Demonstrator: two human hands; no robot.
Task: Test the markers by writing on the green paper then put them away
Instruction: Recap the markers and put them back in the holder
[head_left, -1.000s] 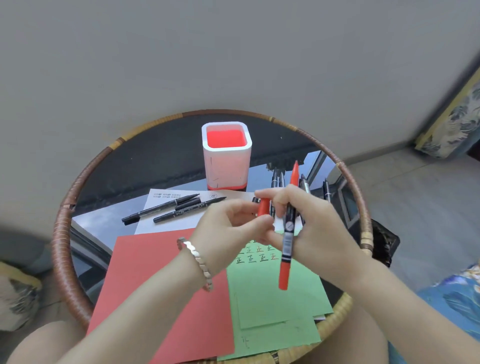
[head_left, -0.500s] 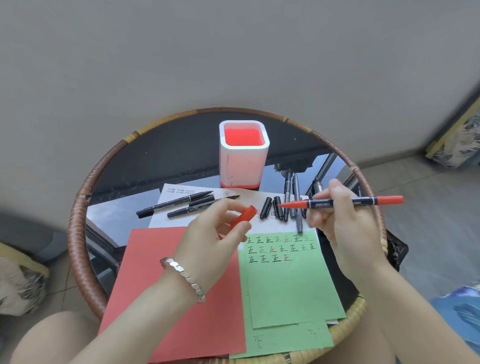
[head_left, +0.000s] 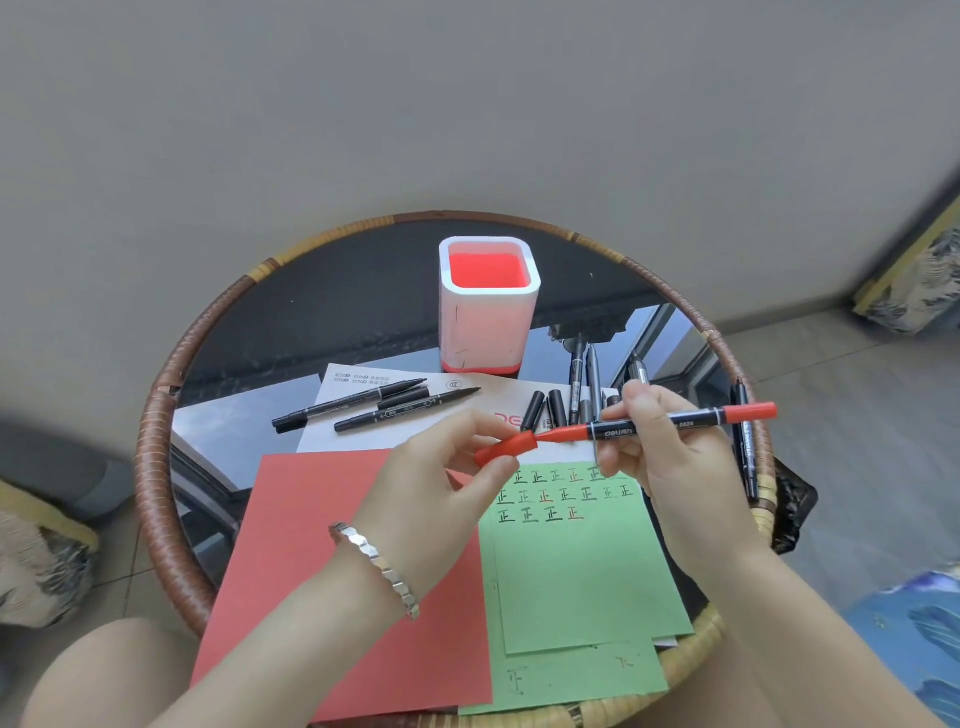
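Observation:
My right hand (head_left: 670, 467) grips a red marker (head_left: 675, 420) held level above the green paper (head_left: 582, 577), which carries rows of written marks near its top. Between thumb and fingers, my left hand (head_left: 441, 493) pinches the red cap (head_left: 506, 449), whose mouth touches the marker's left tip. A white pen holder with a red inside (head_left: 488, 306) stands at the back of the round table. Two black markers (head_left: 374, 408) lie on white paper to the left. Several more black markers (head_left: 584, 384) lie behind my right hand.
A red sheet (head_left: 322, 571) lies left of the green paper. The table has a dark glass top and a woven rattan rim (head_left: 156, 467). A loose black cap (head_left: 532, 410) rests on the white paper. One black marker (head_left: 748, 447) lies by the right rim. Cushions sit on the floor.
The right hand turned the red marker from upright to level. The left hand pulled the cap off, then brought it back against the marker's left tip.

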